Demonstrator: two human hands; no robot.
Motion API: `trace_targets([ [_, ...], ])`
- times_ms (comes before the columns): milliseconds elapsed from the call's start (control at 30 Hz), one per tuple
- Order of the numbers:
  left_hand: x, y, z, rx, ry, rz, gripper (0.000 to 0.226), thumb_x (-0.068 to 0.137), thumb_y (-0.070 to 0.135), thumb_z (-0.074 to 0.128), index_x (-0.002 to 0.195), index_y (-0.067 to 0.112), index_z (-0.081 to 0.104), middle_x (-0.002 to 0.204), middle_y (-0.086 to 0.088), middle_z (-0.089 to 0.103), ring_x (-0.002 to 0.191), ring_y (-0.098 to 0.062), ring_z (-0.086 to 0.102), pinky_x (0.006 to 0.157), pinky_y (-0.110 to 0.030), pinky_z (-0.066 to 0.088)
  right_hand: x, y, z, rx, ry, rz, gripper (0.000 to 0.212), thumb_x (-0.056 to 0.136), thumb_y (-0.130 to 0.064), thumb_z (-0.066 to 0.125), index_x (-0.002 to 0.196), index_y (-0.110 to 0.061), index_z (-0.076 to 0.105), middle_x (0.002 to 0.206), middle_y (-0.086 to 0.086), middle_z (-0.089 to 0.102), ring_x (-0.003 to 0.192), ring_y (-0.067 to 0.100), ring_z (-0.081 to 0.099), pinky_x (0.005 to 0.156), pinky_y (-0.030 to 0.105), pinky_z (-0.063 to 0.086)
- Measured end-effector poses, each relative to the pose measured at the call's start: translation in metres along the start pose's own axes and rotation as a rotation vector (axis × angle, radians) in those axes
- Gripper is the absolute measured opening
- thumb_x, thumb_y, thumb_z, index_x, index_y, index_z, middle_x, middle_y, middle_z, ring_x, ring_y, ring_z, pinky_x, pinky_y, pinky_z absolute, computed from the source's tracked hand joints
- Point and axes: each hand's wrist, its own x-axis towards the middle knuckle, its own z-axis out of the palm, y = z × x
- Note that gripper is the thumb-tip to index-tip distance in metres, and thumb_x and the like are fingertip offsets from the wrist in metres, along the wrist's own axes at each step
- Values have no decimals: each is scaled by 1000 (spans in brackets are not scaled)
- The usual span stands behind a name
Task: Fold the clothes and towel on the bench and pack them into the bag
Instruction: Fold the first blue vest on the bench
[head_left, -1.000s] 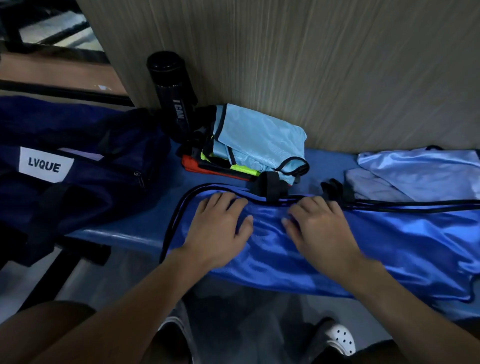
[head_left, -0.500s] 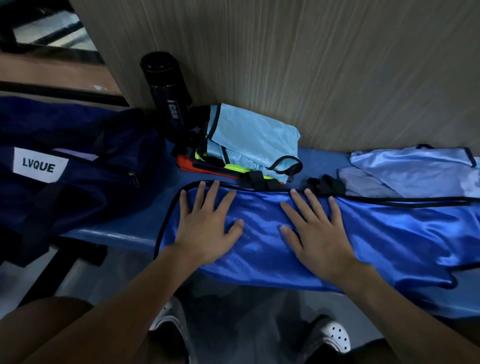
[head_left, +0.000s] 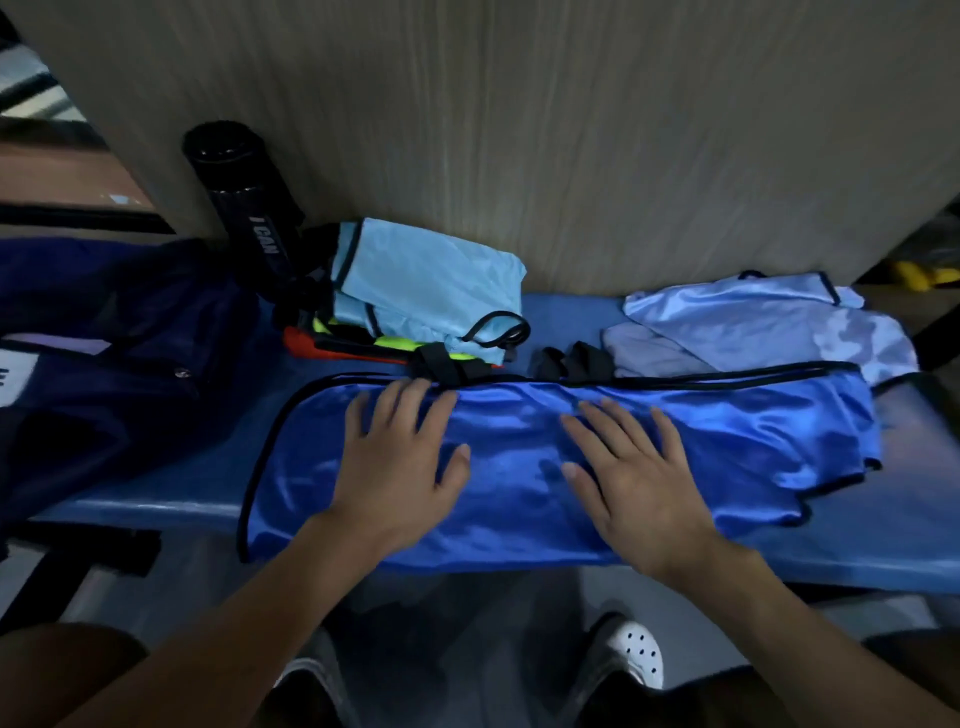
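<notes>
A shiny royal-blue garment (head_left: 727, 447) with black trim lies folded lengthwise along the front of the blue bench (head_left: 156, 504). My left hand (head_left: 400, 462) and my right hand (head_left: 628, 483) press flat on it with fingers spread, side by side. Behind them a folded light-blue garment (head_left: 426, 280) tops a small stack with neon-yellow and orange layers. A pale-blue satin garment (head_left: 769, 317) lies unfolded at the back right. The dark navy bag (head_left: 119, 358) sits at the bench's left end.
A black bottle (head_left: 244, 208) leans against the wood-grain wall (head_left: 571, 130) behind the stack. Black straps (head_left: 571, 361) lie on the bench between the garments. My white shoes (head_left: 636, 652) show on the floor below the bench edge.
My fingers have gone from curled at the garment's top edge to flat and spread. The blue garment's upper edge now lies folded and smoothed, and my view has moved closer.
</notes>
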Motion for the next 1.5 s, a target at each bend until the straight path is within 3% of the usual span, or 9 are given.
trace_targets([
  [100, 21, 47, 4, -91, 131, 289, 53, 93, 43, 38, 134, 14, 58, 137, -8, 57, 130, -30, 50, 107, -46, 39, -8, 25, -6, 29, 49, 151, 56, 100, -47, 24, 137, -18, 55, 140, 2, 55, 136, 24, 44, 112, 51, 26],
  [233, 39, 96, 31, -42, -61, 435, 59, 94, 48, 34, 149, 27, 43, 159, -5, 35, 148, -23, 29, 119, -47, 24, -28, 66, 6, 64, -96, 165, 69, 95, -59, 13, 147, -24, 43, 155, -1, 39, 145, 18, 32, 116, 52, 19],
  [400, 42, 105, 35, 9, -47, 446, 61, 86, 50, 42, 142, 27, 52, 150, -6, 48, 140, -27, 42, 109, -51, 34, -28, 99, -13, 220, 277, 206, 47, 95, -43, 38, 126, -17, 61, 125, 2, 63, 121, 23, 55, 102, 40, 30],
  [667, 141, 227, 5, -208, -16, 535, 42, 94, 45, 50, 123, 18, 61, 116, 1, 64, 111, -25, 55, 95, -44, 42, -60, 187, -36, 381, 178, 909, 37, 85, -43, 68, 106, -18, 52, 108, 9, 62, 112, 34, 55, 92, 46, 36],
  [833, 189, 285, 14, -273, -136, 525, 46, 91, 42, 66, 129, 18, 58, 120, -1, 61, 114, -24, 53, 99, -44, 41, -68, 200, -30, 515, 82, 871, 34, 80, -54, 71, 81, -27, 50, 70, -13, 52, 96, 27, 60, 84, 39, 37],
  [1000, 199, 289, 23, -319, -149, 483, 13, 90, 29, 71, 93, 18, 67, 84, 3, 67, 86, -23, 60, 87, -45, 49, -67, 206, -22, 510, 122, 813, 32, 84, -39, 69, 63, -27, 48, 70, -8, 57, 91, 27, 59, 81, 36, 36],
  [1200, 215, 293, 10, -651, -195, 427, 16, 94, 25, 67, 85, 12, 67, 90, -1, 63, 88, -16, 60, 85, -26, 46, -63, 214, -20, 594, 397, 733, 33, 89, -29, 63, 65, -30, 39, 74, -9, 46, 82, 24, 50, 75, 39, 40],
  [1367, 227, 294, 23, -695, -275, 411, 18, 95, 22, 65, 82, 10, 65, 82, -17, 66, 69, -23, 59, 74, -44, 53, -54, 212, -17, 616, 330, 808, 22, 94, -29, 56, 76, -20, 46, 71, -3, 54, 82, 31, 54, 80, 42, 43],
  [1500, 227, 295, 27, -755, -337, 432, 24, 89, 14, 73, 109, 18, 60, 95, 5, 67, 90, -3, 63, 87, -16, 49, -51, 212, -19, 676, 309, 815, 19, 90, -30, 62, 89, -22, 45, 75, -13, 52, 85, 24, 52, 83, 40, 38],
])
